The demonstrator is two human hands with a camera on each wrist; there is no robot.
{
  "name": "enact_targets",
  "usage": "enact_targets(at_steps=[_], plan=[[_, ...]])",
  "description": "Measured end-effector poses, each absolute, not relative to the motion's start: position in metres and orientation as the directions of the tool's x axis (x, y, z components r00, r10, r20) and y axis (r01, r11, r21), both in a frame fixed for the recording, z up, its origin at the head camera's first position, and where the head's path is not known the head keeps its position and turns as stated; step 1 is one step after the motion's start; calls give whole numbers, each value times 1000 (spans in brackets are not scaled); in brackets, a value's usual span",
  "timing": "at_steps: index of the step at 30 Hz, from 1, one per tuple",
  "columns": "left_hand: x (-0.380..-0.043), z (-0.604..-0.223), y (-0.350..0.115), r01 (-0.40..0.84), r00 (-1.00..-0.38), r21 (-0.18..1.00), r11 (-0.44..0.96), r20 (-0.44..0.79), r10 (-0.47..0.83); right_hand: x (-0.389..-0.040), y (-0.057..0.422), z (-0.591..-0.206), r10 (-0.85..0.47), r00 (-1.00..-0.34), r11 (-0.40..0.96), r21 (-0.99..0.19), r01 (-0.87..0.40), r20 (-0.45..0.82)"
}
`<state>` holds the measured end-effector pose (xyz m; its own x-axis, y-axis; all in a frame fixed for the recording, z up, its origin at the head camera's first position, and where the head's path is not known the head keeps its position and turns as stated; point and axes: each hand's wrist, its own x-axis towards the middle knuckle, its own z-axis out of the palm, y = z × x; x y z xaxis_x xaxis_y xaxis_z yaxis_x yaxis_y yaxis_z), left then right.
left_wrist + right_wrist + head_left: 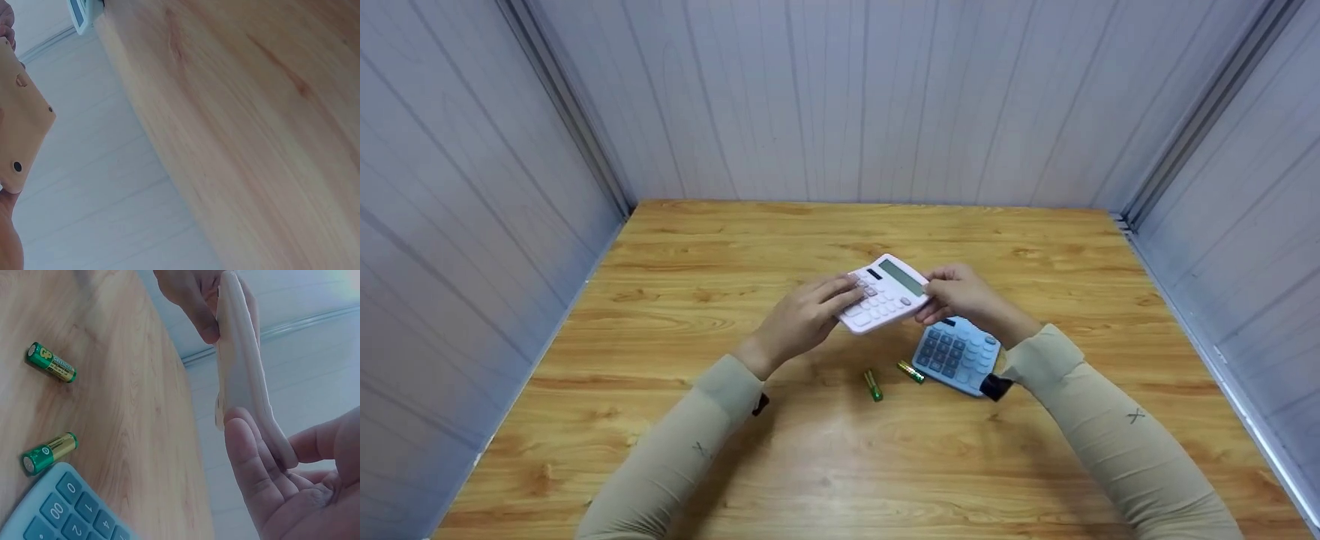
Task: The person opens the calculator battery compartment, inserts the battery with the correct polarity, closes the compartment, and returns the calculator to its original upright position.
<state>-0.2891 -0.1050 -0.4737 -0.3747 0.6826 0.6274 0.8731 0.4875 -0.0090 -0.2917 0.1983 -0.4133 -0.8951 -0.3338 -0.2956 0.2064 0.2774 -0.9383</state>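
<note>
A pink calculator (885, 294) is held above the table between both hands, its keys and display facing up in the head view. My left hand (808, 311) grips its left edge, fingers over the keys and thumb underneath. At the opposite edge, by the display, my right hand (960, 296) pinches it between thumb and fingers. The right wrist view shows the calculator (242, 354) edge-on; its back (22, 124) with dark round feet appears in the left wrist view. Two green and gold batteries (873, 385) (52, 363) lie on the table below.
A blue calculator (958, 356) lies face up on the wooden table (825, 465) beneath the right forearm, close beside one battery (910, 371). Pale panelled walls (840, 97) enclose the table at the back and both sides.
</note>
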Motion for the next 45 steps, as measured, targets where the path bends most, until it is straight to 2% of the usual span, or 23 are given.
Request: enact_targets(at_steps=[11, 18, 26, 33, 38, 45], plan=[[-289, -475, -99, 897, -313, -31, 440, 658, 684, -286, 203, -411, -301, -917, 287, -942, 176, -263], [-284, -473, -97, 907, -331, 24, 420, 658, 676, -285, 211, -415, -321, -913, 274, -948, 164, -251], [-280, -479, -94, 902, -406, 179, 394, 662, 630, -281, 220, -413, -374, -903, 300, -949, 98, -212], [-275, -474, -88, 867, -499, 364, 341, 648, 575, -279, 225, -409, -344, -937, 258, -966, -27, -66], [-272, -471, -84, 790, -601, 545, 281, 598, 530, -276, 228, -410, -375, -925, 193, -971, -140, 58], [-271, -468, -81, 626, -720, 764, 160, 486, 496, -274, 228, -413, -395, -905, 138, -963, -231, 160]])
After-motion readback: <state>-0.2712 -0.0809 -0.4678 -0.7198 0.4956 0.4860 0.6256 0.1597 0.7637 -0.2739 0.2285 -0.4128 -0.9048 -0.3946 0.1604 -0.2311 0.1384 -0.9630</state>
